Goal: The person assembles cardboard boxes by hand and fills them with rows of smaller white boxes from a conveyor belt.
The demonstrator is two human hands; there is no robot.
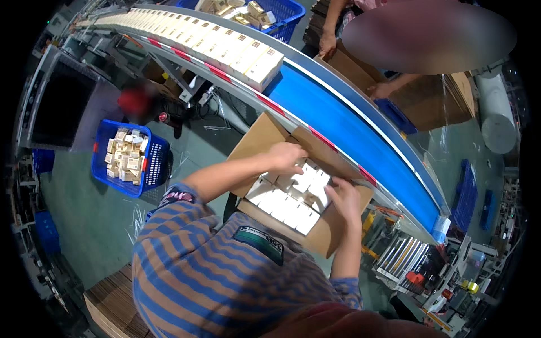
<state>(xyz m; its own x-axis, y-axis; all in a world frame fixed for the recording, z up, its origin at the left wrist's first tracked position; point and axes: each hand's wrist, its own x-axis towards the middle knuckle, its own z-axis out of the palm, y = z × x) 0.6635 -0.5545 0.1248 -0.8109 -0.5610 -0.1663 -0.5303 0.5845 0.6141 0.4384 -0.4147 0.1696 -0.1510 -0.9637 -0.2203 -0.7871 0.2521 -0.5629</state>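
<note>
An open brown cardboard box stands in front of me, its flaps spread. Small white cartons fill it in rows. My left hand reaches in over the far left side, its fingers bent down against a far row of cartons. At the right end of that row, the fingers and thumb of my right hand press on the cartons. The row sits between both hands; some of my fingertips are hidden. A darker gap shows among the cartons near the middle.
Beyond the box curves a blue conveyor belt with a long line of white cartons. Blue baskets of small cartons stand at left and far side. Across the belt, a person's hand touches another cardboard box. Flattened cardboard lies lower left.
</note>
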